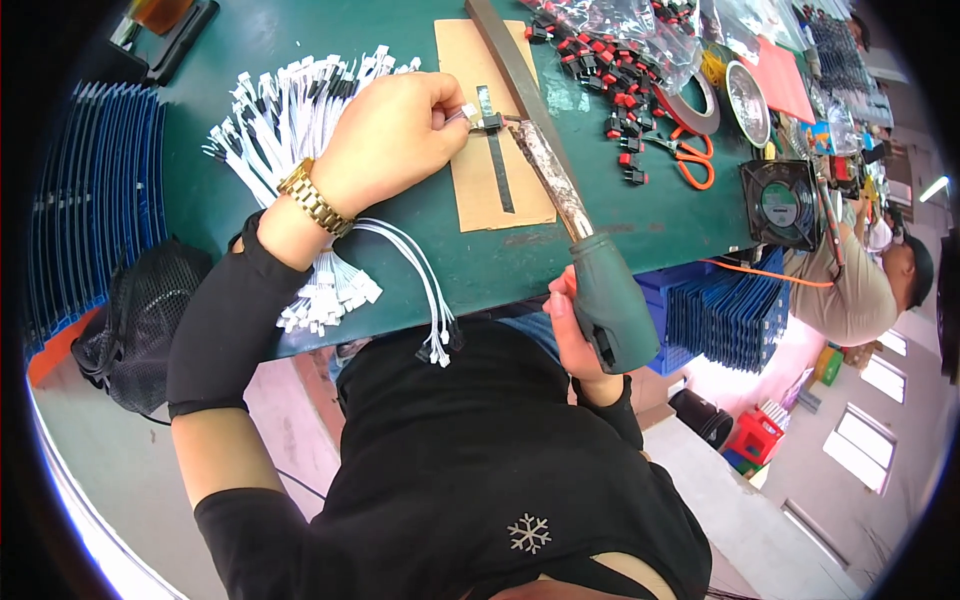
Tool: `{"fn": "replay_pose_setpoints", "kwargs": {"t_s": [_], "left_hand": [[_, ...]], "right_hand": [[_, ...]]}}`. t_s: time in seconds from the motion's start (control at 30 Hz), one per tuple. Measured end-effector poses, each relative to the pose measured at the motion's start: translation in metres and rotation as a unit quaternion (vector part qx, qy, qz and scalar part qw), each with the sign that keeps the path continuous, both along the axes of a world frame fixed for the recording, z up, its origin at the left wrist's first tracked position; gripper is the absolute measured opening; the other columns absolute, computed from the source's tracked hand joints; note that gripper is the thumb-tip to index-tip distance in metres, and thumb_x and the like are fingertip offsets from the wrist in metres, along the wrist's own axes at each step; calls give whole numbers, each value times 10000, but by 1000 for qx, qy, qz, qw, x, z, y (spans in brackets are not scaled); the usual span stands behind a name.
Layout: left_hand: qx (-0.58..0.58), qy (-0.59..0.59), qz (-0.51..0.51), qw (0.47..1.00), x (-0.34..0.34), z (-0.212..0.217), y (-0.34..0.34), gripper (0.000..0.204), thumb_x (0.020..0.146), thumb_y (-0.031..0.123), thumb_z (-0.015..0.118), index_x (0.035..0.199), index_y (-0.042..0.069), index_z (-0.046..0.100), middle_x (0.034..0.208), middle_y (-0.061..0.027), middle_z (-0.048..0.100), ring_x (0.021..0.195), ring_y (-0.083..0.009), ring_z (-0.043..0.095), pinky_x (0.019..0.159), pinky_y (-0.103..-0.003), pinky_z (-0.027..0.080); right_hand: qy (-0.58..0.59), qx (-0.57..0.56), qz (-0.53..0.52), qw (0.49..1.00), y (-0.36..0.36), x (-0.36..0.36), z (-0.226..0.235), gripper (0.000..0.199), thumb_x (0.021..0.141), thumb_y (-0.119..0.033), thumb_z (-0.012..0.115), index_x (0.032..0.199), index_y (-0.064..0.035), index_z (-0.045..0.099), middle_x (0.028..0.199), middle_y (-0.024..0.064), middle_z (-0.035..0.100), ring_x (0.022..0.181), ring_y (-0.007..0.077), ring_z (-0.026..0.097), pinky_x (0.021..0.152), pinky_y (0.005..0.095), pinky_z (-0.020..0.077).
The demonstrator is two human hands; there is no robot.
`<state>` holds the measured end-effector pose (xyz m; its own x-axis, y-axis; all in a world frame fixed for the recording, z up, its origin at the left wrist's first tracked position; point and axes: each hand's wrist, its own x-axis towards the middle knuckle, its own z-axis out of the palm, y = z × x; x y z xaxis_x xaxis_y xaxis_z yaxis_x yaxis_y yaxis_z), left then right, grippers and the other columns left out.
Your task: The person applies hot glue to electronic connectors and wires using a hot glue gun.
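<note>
My left hand (405, 135), with a gold watch on its wrist, is closed in a pinch on a small white connector (467, 111). Just beyond its fingertips sits a small black part (490, 123) over a strip of black tape (500, 175) on a cardboard sheet (465, 190). My right hand (575, 335) grips the dark green handle of what looks like a soldering iron (556, 185); most of its fingers are hidden behind the handle. The scorched metal barrel points away from me, its tip beside the black part. A dark metal bar (505, 45) lies across the cardboard, partly behind the barrel.
White cables (285, 150) with connectors lie bundled at left, some over the front edge. Red-and-black switches (610, 80), orange-handled scissors (690, 160), a tape roll (690, 105) and a fan (780, 203) are at right. Blue racks (100, 200) stand left. Another person (850, 290) sits at far right.
</note>
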<state>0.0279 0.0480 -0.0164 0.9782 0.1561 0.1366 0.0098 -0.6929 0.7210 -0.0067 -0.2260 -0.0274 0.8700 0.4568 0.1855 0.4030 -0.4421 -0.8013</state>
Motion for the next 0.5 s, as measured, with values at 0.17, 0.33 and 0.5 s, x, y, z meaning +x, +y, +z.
{"fn": "replay_pose_setpoints", "kwargs": {"t_s": [0.17, 0.33, 0.5], "left_hand": [[-1, 5, -2, 1000, -1, 0, 1, 156, 761, 129, 623, 804, -19, 598, 582, -79, 522, 526, -171, 499, 535, -303, 422], [-13, -1, -5, 1000, 2, 1, 0, 160, 760, 134, 627, 792, -18, 593, 585, -83, 523, 517, -164, 488, 526, -303, 417], [-6, 15, -6, 1000, 1, 3, 0, 153, 774, 133, 626, 772, -13, 581, 571, -56, 510, 514, -126, 468, 509, -284, 400]], "right_hand": [[3, 29, 29, 999, -7, -2, -13, 242, 778, 2, 633, 1017, -2, 590, 876, 103, 620, 699, 190, 600, 644, 286, 502], [-6, 45, 60, 997, -9, 0, -15, 326, 842, 32, 567, 1163, 24, 515, 912, 100, 581, 681, 119, 558, 619, 256, 491], [-31, 63, -19, 997, 1, -3, -12, 164, 714, -39, 689, 876, -33, 659, 822, 100, 656, 718, 255, 643, 644, 316, 525]]}}
